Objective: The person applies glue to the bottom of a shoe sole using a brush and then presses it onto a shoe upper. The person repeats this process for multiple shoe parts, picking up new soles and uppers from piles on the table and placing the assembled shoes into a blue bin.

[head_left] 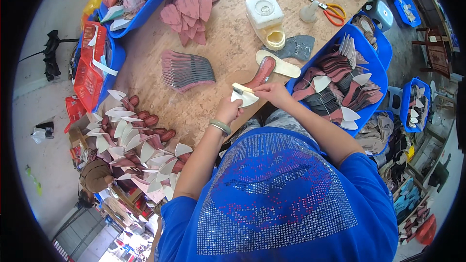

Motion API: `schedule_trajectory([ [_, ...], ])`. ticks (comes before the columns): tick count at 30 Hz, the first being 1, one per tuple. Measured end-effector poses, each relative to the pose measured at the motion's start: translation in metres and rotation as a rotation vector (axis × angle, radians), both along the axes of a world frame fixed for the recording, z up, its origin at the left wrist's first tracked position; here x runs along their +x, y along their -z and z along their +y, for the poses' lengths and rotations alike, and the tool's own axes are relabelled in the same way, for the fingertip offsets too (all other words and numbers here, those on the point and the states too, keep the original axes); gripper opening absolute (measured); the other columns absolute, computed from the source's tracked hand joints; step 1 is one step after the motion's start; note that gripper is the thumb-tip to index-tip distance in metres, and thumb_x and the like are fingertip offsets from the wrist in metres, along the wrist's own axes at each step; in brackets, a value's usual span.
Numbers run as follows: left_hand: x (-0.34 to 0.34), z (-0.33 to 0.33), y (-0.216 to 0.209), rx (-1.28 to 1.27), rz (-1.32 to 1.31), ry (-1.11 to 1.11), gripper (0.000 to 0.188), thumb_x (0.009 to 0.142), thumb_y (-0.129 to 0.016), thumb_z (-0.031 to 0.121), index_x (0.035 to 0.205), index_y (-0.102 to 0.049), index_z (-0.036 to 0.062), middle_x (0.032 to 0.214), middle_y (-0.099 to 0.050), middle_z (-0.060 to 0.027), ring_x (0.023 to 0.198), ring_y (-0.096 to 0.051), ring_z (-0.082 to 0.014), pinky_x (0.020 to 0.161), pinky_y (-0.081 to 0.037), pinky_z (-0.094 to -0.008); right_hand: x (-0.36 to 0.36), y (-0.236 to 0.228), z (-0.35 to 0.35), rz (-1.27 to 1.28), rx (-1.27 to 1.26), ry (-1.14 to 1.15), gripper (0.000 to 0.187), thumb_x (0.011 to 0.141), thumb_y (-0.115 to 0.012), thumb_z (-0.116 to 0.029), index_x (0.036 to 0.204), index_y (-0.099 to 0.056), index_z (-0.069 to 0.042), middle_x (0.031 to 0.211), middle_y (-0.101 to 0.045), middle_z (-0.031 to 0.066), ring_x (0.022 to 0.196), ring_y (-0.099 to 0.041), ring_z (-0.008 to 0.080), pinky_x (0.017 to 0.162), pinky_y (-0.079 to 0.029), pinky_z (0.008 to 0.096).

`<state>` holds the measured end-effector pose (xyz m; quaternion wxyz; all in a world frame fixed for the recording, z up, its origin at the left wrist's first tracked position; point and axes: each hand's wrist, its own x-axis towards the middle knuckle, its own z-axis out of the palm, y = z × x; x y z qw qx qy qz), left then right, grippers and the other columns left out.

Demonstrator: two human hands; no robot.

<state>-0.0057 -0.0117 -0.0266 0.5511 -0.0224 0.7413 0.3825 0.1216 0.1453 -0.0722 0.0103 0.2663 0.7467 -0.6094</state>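
My left hand (pixel 229 111) is closed on a shoe insole with a white pointed toe (pixel 246 99), its thumb pressed on the white part. My right hand (pixel 274 94) pinches the right end of a narrow cream strip (pixel 243 89) lying across the insole; a small dark patch shows by the strip. Just beyond the hands, a reddish-brown heel piece (pixel 265 68) lies over a cream insole (pixel 286 68). Whether that heel belongs to the held insole I cannot tell, as my fingers cover the join.
Stacked insoles (pixel 188 71) and pink pieces (pixel 187 13) lie on the table. Beyond stand a white block on a yellowish pot (pixel 275 38) and orange-handled pliers (pixel 335 15). A blue crate of insoles (pixel 375 80) flanks my right; white-toed insoles (pixel 128 136) crowd the left.
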Motion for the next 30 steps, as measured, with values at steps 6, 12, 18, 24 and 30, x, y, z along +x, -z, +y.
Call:
schedule_trajectory([
  [6, -0.002, -0.003, 0.003, 0.011, 0.004, -0.018, 0.012, 0.084, -0.056, 0.014, 0.081, -0.060, 0.0030, 0.059, -0.057, -0.0023, 0.043, -0.044, -0.0071, 0.040, -0.033, -0.0217, 0.010, 0.007, 0.046, 0.069, 0.714, -0.079, 0.020, 0.081, -0.061, -0.032, 0.090, -0.073, -0.018, 0.072, -0.067, 0.0107, 0.062, -0.065, 0.0271, 0.057, -0.053, 0.0397],
  [12, -0.002, -0.002, 0.001, 0.034, -0.052, -0.110, 0.014, 0.087, -0.056, 0.017, 0.084, -0.059, 0.0033, 0.059, -0.056, -0.0019, 0.042, -0.041, -0.0055, 0.039, -0.032, -0.0211, 0.014, 0.027, 0.094, -0.082, 0.750, 0.054, 0.021, 0.082, -0.060, -0.031, 0.094, -0.072, -0.019, 0.079, -0.068, 0.0102, 0.070, -0.066, 0.0289, 0.063, -0.053, 0.0425],
  [18, -0.004, -0.001, -0.003, 0.000, -0.136, -0.192, 0.015, 0.088, -0.056, 0.016, 0.085, -0.058, 0.0023, 0.060, -0.056, -0.0032, 0.040, -0.039, -0.0053, 0.036, -0.029, -0.0199, 0.047, 0.017, 0.085, -0.238, 0.678, 0.084, 0.021, 0.084, -0.060, -0.032, 0.093, -0.072, -0.017, 0.082, -0.068, 0.0104, 0.073, -0.066, 0.0296, 0.064, -0.053, 0.0408],
  [24, 0.000, 0.000, -0.004, 0.081, -0.152, -0.202, 0.016, 0.088, -0.056, 0.017, 0.084, -0.057, 0.0011, 0.060, -0.055, -0.0038, 0.040, -0.038, -0.0051, 0.036, -0.028, -0.0200, 0.077, 0.009, 0.037, 0.087, 0.669, 0.032, 0.019, 0.080, -0.066, -0.025, 0.095, -0.072, -0.014, 0.080, -0.069, 0.0094, 0.068, -0.066, 0.0267, 0.060, -0.053, 0.0376],
  [30, 0.011, -0.007, -0.017, 0.148, -0.037, -0.194, 0.016, 0.090, -0.055, 0.017, 0.088, -0.057, 0.0019, 0.060, -0.054, -0.0014, 0.041, -0.038, -0.0047, 0.037, -0.028, -0.0197, 0.074, -0.011, 0.006, -0.046, 0.013, 0.037, 0.020, 0.083, -0.066, -0.021, 0.095, -0.072, -0.007, 0.083, -0.071, 0.0052, 0.064, -0.064, 0.0199, 0.061, -0.052, 0.0299],
])
